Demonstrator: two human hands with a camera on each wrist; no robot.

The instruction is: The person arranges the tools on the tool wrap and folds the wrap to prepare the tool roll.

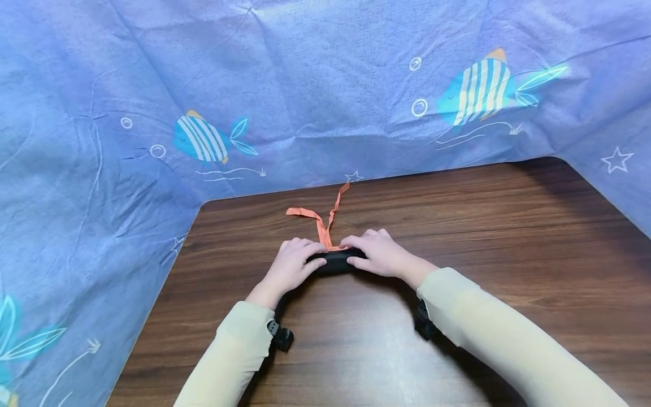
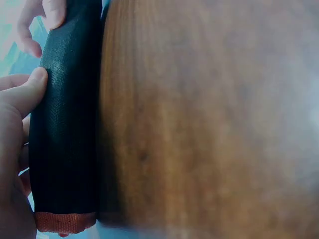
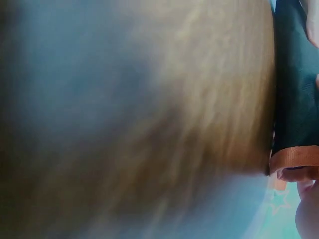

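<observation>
A rolled-up black fabric roll with orange edging lies across the table, between both hands. My left hand grips its left end, thumb on the near side and fingers over the far side. From the other end my right hand grips it the same way. Two orange ribbon ties trail from behind the roll toward the back. In the left wrist view, orange edging shows at one end of the roll; the right wrist view shows orange edging at the other.
The dark wood-grain table extends around both arms. Behind it and along the sides hangs a blue fish-print cloth, meeting the table's back edge. Small black devices, such as the left wrist camera, sit under both cuffs.
</observation>
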